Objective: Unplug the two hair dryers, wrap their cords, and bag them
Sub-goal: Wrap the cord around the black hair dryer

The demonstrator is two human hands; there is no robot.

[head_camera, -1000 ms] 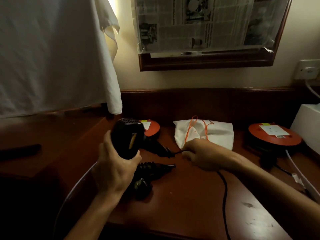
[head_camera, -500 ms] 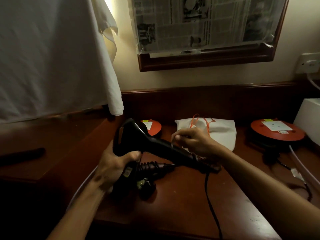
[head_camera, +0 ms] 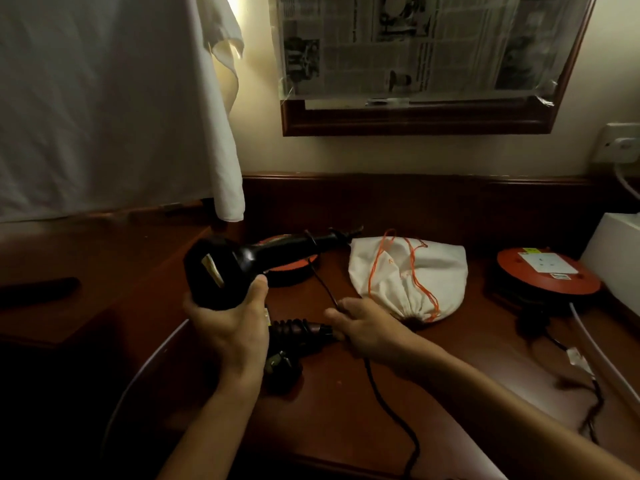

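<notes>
Black hair dryer (head_camera: 242, 263) gripped in left hand (head_camera: 230, 327); cord (head_camera: 323, 282) pinched between right fingers (head_camera: 334, 315).

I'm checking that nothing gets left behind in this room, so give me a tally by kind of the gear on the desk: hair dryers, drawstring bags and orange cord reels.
Hair dryers: 2, one held in the left hand, one lying on the desk
White drawstring bags: 1
Orange cord reels: 2
Total: 5

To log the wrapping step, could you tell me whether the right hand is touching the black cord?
Touching: the head view shows the right hand pinching the black cord.
</notes>
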